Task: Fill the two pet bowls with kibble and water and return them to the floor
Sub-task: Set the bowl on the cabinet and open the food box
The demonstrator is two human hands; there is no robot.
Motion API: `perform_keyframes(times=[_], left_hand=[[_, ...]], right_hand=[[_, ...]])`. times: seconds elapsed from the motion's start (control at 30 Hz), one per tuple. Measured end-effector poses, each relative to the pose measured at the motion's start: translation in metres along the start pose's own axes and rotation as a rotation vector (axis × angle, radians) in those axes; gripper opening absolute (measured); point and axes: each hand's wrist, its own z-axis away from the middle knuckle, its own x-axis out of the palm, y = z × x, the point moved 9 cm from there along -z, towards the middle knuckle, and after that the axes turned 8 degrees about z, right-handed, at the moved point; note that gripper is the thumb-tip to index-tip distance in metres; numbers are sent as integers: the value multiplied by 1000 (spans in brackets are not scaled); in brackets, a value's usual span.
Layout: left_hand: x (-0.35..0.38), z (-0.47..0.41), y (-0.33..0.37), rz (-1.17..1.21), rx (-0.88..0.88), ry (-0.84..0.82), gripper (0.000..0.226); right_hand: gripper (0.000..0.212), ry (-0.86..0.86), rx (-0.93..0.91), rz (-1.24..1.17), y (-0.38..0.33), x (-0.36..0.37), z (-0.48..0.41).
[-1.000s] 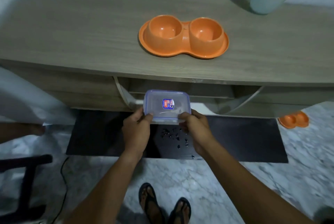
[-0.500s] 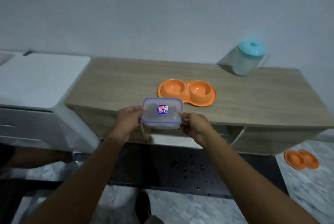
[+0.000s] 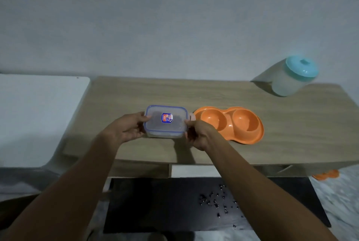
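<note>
A clear lidded kibble container [image 3: 165,121] with a blue rim and a sticker is held over the wooden table [image 3: 194,95]. My left hand [image 3: 129,127] grips its left side and my right hand [image 3: 198,133] grips its right side, by a lid clip. Just to the right lies an orange double pet bowl [image 3: 231,124] on the table, both cups empty. A clear water jug [image 3: 291,78] with a teal lid stands at the table's back right corner. A second orange double bowl [image 3: 327,175] lies on the floor at the right, partly hidden by the table.
A white cabinet top [image 3: 38,112] adjoins the table on the left. Below the table, a black mat [image 3: 174,205] carries several scattered dark kibble pieces [image 3: 215,201]. The floor around it is marble tile.
Both hands lifted the container from below the table's edge up over the tabletop, beside the orange bowl. The camera view tilted upward and back.
</note>
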Motion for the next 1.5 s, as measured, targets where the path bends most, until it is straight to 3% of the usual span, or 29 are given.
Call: perform_keyframes(times=[0.1, 0.23, 0.33, 0.4, 0.47, 0.57, 0.63, 0.73, 0.8, 0.93, 1.03, 1.13, 1.3, 1.4, 1.5], left_hand=[[-3, -31, 8, -93, 0, -88, 26], [-5, -53, 25, -106, 43, -97, 30], [-11, -65, 44, -222, 119, -30, 45], [-21, -67, 60, -392, 214, 121, 68], [-9, -66, 80, -547, 348, 147, 72], [28, -78, 95, -669, 436, 16, 59], [56, -92, 95, -916, 389, -108, 47], [71, -115, 91, -1201, 201, -184, 58], [74, -124, 90, -1115, 91, -252, 54], [66, -126, 66, -877, -309, -347, 41], [62, -131, 65, -838, -402, -319, 55], [63, -138, 81, -771, -262, -198, 55], [74, -122, 120, -768, 359, -57, 34], [82, -83, 136, -718, 547, -110, 23], [95, -25, 136, -714, 599, -288, 20]], right_hand=[[12, 197, -152, 27, -18, 1, -21], [27, 370, -335, 122, -42, 1, -28], [24, 507, -434, 223, -52, 3, -21], [44, 565, -460, 188, -40, 0, -15], [54, 576, -427, 131, -17, 2, -10], [43, 356, -276, -7, 17, 31, -22], [37, 198, -191, -73, 25, 53, -27], [33, 108, -184, -151, 21, 70, -30], [31, 86, -214, -197, 19, 75, -33], [26, 162, -356, -189, 14, 74, -36], [23, 213, -371, -211, 9, 73, -36], [24, 214, -354, -177, 0, 71, -38], [32, 209, -238, -156, 0, 71, -36], [37, 171, -142, -153, 0, 72, -30], [24, 112, -101, -158, 4, 70, -26]])
